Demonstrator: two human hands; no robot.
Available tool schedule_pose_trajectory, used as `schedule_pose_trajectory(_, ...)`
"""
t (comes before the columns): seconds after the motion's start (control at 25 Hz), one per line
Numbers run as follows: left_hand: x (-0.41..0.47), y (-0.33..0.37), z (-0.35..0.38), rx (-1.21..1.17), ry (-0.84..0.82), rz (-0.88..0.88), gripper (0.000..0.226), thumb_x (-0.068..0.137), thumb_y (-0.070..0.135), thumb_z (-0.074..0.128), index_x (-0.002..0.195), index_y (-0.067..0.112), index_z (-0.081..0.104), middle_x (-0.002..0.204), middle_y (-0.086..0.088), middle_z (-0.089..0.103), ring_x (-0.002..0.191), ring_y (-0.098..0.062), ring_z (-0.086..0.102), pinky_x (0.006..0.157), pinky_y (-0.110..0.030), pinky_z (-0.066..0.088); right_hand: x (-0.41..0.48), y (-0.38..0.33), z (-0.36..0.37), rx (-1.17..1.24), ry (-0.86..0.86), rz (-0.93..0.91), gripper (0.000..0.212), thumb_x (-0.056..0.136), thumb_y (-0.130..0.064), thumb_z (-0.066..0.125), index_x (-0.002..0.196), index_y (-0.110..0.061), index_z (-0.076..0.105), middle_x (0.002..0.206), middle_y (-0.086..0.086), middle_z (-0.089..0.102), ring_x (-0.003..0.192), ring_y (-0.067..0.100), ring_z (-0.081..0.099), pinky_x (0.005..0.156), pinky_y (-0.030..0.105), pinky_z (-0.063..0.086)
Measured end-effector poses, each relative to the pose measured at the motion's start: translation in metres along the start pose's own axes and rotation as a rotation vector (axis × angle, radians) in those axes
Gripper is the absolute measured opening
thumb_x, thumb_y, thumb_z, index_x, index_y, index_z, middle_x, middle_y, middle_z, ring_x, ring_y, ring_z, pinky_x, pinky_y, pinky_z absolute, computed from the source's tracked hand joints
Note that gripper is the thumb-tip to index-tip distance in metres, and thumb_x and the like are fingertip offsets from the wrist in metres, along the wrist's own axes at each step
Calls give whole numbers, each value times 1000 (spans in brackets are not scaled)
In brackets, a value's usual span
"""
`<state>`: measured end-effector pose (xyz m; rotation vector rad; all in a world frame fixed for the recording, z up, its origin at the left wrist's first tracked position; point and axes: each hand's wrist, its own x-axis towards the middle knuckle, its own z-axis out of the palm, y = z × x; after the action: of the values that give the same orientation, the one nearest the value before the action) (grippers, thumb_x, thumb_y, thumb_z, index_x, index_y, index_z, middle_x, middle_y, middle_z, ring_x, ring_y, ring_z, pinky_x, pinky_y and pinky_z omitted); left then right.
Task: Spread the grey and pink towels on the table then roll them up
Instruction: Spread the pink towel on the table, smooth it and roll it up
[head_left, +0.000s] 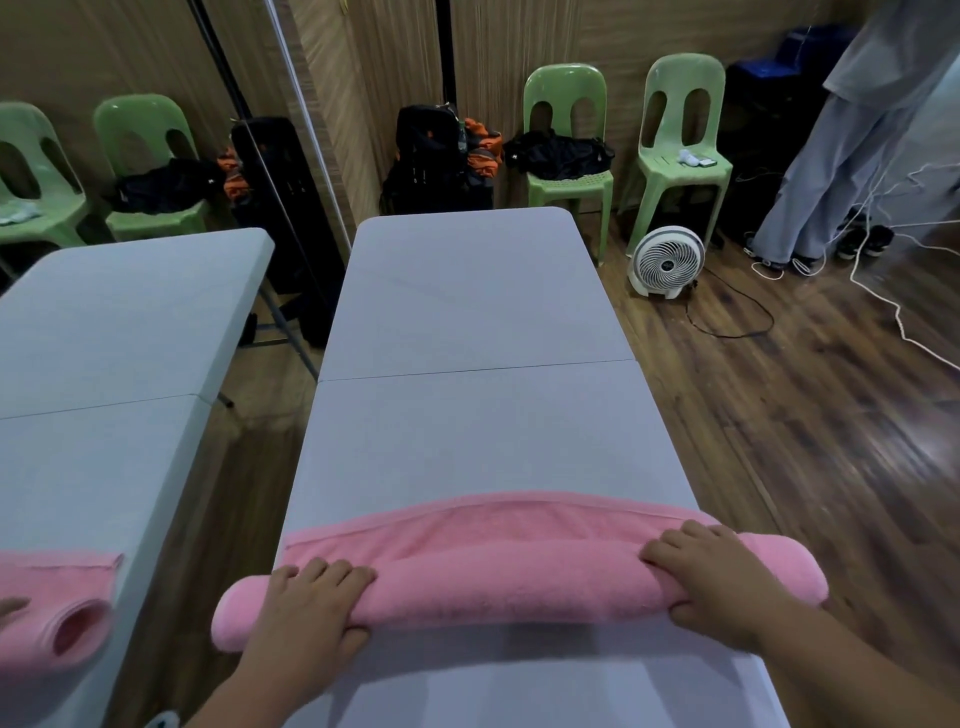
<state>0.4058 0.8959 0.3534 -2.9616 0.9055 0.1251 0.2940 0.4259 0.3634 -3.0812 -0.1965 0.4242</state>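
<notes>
A pink towel (509, 577) lies across the near end of the grey table (467, 312), mostly wound into a thick roll, with a short flat strip still lying beyond the roll. My left hand (306, 603) grips the roll near its left end, fingers curled over the top. My right hand (722, 577) grips it near the right end the same way. Both ends of the roll overhang the table's sides. No grey towel is in view.
A mirror on the left repeats the table and towel. Green plastic chairs (566, 140) with dark bags line the far wall. A white floor fan (667, 262) and loose cables lie on the wooden floor at right, where a person (852, 135) stands.
</notes>
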Motion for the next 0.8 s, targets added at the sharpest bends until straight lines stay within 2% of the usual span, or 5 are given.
schedule_pose_trajectory(0.16, 22, -18, -13, 81, 80, -18, 43, 64, 55, 55, 102, 38, 66, 85, 15, 69, 79, -17, 65, 79, -55, 49, 26, 18, -29, 203, -86, 45, 49, 66, -49, 47, 112, -39, 61, 106, -16, 68, 98, 11, 57, 85, 33, 47)
schedule_pose_trajectory(0.28, 47, -31, -22, 70, 141, -200, 48, 82, 56, 49, 122, 32, 62, 120, 3, 67, 108, -23, 62, 88, -57, 43, 45, 38, -33, 174, 222, 69, 46, 79, -59, 49, 117, -37, 63, 114, -16, 68, 106, 15, 61, 89, 36, 49)
schedule_pose_trajectory(0.4, 45, -41, -8, 78, 39, -106, 66, 84, 73, 42, 140, 40, 43, 144, 5, 51, 130, -22, 48, 102, -55, 40, 44, 60, -31, 37, 66, -21, 82, 67, -80, 52, 139, -41, 47, 133, -19, 52, 125, 10, 48, 104, 38, 40)
schedule_pose_trajectory(0.64, 58, -15, -7, 72, -1, -261, 58, 83, 65, 39, 125, 29, 56, 92, -2, 61, 77, -27, 58, 60, -38, 48, 51, 39, -15, -29, -9, 204, 69, 77, -60, 26, 146, -51, 26, 118, -3, 57, 107, 25, 57, 88, 41, 46)
schedule_pose_trajectory(0.8, 59, 60, -19, -296, -115, -444, 69, 84, 80, 25, 108, 23, 58, 93, -2, 64, 80, -26, 64, 72, -37, 50, 56, -33, -15, 279, -9, 316, 68, 83, -71, 32, 140, -35, 39, 121, 2, 60, 109, 27, 60, 85, 38, 47)
